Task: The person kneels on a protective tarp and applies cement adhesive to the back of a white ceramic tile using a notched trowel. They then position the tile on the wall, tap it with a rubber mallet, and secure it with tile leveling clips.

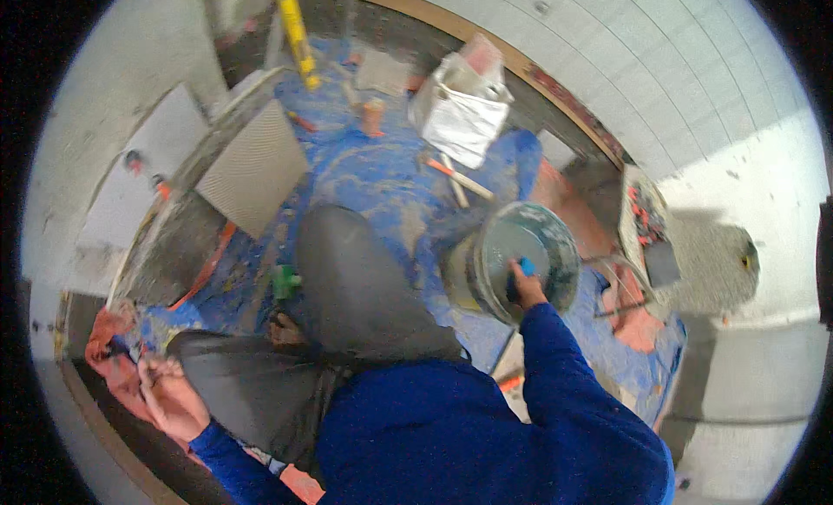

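Observation:
At the right, a bucket (pixel 482 284) stands tilted, with greyish contents inside. My right hand (pixel 529 292) reaches into its opening, closed around a tool with a blue-and-dark handle (pixel 527 267); the tool's working end cannot be made out. My left hand (pixel 173 399) is at the far left, beside my bent knee, with its fingers apart and slightly curled. Beneath and beside it lies a reddish-orange cloth or bag (pixel 108 340). Nothing clearly shows in that hand.
A stained blue sheet (pixel 373 171) covers the floor. A ridged tile (pixel 256 168) leans at the left. Ahead are a white bag (pixel 460 114), a hammer-like tool (pixel 464 179), an orange cup (pixel 372 116) and a yellow level (pixel 297 36). A small green object (pixel 285 282) sits by my knee.

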`<act>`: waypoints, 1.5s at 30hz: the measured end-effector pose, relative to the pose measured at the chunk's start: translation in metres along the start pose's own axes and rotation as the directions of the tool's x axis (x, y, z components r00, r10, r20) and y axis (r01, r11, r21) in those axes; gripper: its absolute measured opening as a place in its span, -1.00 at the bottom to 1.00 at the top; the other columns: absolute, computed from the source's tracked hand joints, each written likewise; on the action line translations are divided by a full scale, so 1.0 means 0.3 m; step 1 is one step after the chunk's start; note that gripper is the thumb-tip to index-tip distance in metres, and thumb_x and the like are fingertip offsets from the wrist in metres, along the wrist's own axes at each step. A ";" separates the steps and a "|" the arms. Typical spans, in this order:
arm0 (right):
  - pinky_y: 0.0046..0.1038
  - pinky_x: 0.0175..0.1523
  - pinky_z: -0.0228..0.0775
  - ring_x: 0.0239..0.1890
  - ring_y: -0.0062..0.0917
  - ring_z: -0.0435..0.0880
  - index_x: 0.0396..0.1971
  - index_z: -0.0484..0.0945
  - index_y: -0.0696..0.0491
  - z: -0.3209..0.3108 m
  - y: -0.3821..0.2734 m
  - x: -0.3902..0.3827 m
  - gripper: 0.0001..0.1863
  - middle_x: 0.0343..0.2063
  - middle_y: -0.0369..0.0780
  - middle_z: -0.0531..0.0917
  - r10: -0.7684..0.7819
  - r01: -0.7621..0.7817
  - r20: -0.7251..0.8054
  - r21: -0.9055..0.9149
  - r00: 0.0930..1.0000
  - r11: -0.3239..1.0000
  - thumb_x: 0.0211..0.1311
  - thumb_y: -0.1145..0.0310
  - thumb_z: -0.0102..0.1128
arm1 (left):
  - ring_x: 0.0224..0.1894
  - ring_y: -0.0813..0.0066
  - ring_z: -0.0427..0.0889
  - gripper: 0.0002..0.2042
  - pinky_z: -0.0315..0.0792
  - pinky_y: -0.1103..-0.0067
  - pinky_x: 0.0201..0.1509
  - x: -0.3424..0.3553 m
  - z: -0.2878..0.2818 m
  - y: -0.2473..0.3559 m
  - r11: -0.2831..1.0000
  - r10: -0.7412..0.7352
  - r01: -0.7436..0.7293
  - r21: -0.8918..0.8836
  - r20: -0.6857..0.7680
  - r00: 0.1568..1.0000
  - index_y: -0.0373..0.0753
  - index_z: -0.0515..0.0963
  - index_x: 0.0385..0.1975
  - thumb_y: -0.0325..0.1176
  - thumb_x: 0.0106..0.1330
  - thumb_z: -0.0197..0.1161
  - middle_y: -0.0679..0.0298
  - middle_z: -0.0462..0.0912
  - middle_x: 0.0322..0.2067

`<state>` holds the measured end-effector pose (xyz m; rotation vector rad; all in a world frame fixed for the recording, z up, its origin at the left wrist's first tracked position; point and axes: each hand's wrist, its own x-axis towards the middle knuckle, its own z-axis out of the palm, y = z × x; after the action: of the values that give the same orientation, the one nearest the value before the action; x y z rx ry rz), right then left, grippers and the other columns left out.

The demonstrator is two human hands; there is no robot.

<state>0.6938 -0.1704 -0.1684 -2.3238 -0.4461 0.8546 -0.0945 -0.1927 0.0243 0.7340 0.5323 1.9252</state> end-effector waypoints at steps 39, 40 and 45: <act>-0.26 -0.46 0.38 -0.54 -0.40 0.58 -0.33 0.65 0.09 -0.131 -0.286 -0.063 -0.46 -0.53 -0.27 0.62 -0.094 0.094 -0.020 -0.029 0.995 0.995 0.43 -0.18 0.19 | -0.01 0.01 0.62 -0.62 0.49 0.21 0.09 0.178 0.404 -0.132 0.182 -0.319 -0.303 0.936 0.347 0.882 -0.26 0.58 -0.08 -0.08 0.32 0.35 0.07 0.63 -0.15; -0.26 -0.42 0.40 -0.50 -0.39 0.60 -0.33 0.65 0.09 -0.121 -0.272 -0.045 -0.50 -0.51 -0.27 0.62 -0.105 0.106 -0.038 0.018 0.994 0.994 0.44 -0.12 0.19 | -0.01 0.01 0.62 -0.62 0.48 0.21 0.09 0.176 0.405 -0.130 0.180 -0.337 -0.296 0.938 0.341 0.878 -0.26 0.58 -0.08 -0.08 0.32 0.35 0.07 0.63 -0.15; -0.19 -0.30 0.49 -0.36 -0.31 0.70 -0.27 0.68 0.08 -0.106 -0.122 0.135 -0.65 -0.41 -0.19 0.70 -0.240 0.240 0.012 -0.133 0.971 0.962 0.36 0.06 0.21 | -0.01 -0.05 0.62 -0.59 0.50 0.21 0.08 0.170 0.403 -0.113 0.172 -0.313 -0.322 0.931 0.362 0.878 -0.27 0.58 -0.01 -0.10 0.32 0.37 0.05 0.64 -0.14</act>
<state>0.7413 -0.1366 -0.1444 -2.3298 -0.7876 0.7206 -0.0072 -0.1258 0.1035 2.0220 1.5204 0.9999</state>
